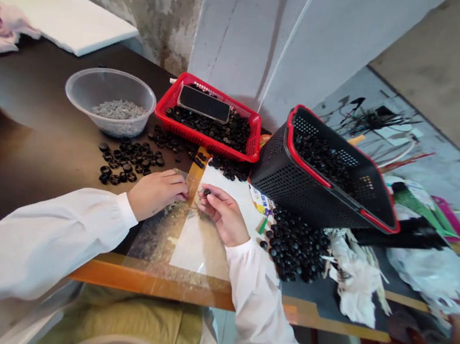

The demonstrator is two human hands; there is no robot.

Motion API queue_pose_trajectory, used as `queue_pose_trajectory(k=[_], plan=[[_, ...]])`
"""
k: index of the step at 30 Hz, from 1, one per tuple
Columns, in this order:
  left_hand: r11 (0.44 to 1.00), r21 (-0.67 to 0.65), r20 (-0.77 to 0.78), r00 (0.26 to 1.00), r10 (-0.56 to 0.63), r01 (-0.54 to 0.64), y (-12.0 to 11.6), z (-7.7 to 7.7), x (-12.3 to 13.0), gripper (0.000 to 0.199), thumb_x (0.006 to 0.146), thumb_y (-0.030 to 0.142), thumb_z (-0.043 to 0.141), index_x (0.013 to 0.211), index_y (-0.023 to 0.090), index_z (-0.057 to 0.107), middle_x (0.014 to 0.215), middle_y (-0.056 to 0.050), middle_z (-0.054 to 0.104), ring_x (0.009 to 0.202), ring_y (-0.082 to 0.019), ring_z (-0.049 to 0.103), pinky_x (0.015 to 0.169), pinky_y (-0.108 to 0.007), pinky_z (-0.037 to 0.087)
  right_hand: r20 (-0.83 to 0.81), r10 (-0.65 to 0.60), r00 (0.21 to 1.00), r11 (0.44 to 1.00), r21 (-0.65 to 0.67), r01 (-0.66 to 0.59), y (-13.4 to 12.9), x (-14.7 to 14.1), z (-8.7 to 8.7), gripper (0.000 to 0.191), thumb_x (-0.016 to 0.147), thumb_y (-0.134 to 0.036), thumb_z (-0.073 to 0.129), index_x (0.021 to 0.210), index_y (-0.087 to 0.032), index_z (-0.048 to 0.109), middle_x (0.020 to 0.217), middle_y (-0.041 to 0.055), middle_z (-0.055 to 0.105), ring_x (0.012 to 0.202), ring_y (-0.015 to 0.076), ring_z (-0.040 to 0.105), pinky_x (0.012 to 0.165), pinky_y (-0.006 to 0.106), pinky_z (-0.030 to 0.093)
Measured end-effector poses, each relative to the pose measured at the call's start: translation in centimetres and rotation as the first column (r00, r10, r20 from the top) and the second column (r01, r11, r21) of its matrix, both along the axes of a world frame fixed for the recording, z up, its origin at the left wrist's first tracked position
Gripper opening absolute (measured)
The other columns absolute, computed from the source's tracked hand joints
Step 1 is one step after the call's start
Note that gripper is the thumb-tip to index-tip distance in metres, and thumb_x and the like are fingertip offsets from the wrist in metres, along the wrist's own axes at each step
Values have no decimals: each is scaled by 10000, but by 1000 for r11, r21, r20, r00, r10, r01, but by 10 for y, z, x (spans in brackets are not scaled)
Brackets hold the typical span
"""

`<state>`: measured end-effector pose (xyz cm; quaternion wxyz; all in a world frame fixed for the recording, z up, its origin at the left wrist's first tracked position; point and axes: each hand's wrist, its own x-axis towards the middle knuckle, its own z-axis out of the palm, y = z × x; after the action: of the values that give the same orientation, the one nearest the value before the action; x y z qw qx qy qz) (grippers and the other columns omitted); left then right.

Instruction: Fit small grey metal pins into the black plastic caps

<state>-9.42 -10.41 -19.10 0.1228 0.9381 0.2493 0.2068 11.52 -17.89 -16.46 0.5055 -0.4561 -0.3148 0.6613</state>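
Black piece (207, 192) looks light and hard, best held by its edge; right hand (224, 215) pinches it; left hand (158, 192), can't tell.

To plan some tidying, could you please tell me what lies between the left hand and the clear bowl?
In the head view, scattered small black round parts lie on the dark table between the left hand and the clear bowl.

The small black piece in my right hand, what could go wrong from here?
The piece might slip: it is small, and your right hand only pinches it. Your right sleeve is close to the loose black pile and might scatter it. The phone rests on the filled red basket and might slide.
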Motion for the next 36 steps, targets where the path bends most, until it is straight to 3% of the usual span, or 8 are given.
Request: queue_pose_trajectory(k=[7,11,14,19,22,25,31,36], plan=[[994,-78,42,995,85,-82,3,-7,-3,231,986,369,522,930,169,625,959,-84,616,893,-230,535,833,-371,444,56,-13,998,1000,3,13,-2,0,0,295,725,-316,796,999,-228,732,875,-4,716,723,98,630,755,245,571],[990,-133,37,998,47,-41,4,-4,-4,259,1001,367,488,878,170,604,915,-72,603,868,-216,535,812,-355,442,140,8,990,999,41,-14,-4,-1,-2,260,723,-333,802,944,-226,718,931,2,717,755,102,636,765,253,567],[970,-236,146,985,91,-54,1,-1,-2,263,998,380,495,865,175,592,837,-41,604,791,-188,548,747,-319,448,254,-29,967,995,103,3,-4,-2,-5,262,723,-344,803,944,-226,724,959,12,704,815,128,644,768,271,569],[816,-579,360,898,254,1,-8,5,4,271,917,448,624,905,177,621,781,8,642,666,-123,586,645,-247,482,431,-87,898,980,200,-1,-5,-5,-6,311,746,-328,782,1028,-226,700,1016,39,709,895,164,659,823,308,565],[732,-678,418,858,299,75,-12,7,7,313,859,471,687,911,164,653,814,-15,680,687,-131,628,639,-244,516,519,-98,849,964,261,-48,-7,-8,-4,215,778,-314,758,962,-216,705,986,38,726,887,167,673,873,316,549],[722,-688,400,870,288,78,-12,8,6,307,847,468,700,869,162,702,782,-26,701,668,-135,636,622,-243,521,550,-101,829,954,291,-77,-9,-11,-3,186,797,-309,749,957,-217,720,978,39,738,874,172,686,863,313,553],[798,-600,391,890,235,53,-11,7,4,300,857,469,692,838,173,738,789,-32,723,690,-141,648,648,-245,516,571,-98,815,956,283,-83,-11,-13,-2,200,809,-322,742,992,-244,761,993,42,756,872,186,705,842,320,570],[724,-684,426,854,300,87,-13,4,6,318,805,477,747,894,175,702,788,-19,716,692,-141,658,661,-246,542,518,-85,851,970,239,-49,-11,-15,-2,185,767,-325,778,935,-248,778,940,30,771,839,194,714,827,331,578]])
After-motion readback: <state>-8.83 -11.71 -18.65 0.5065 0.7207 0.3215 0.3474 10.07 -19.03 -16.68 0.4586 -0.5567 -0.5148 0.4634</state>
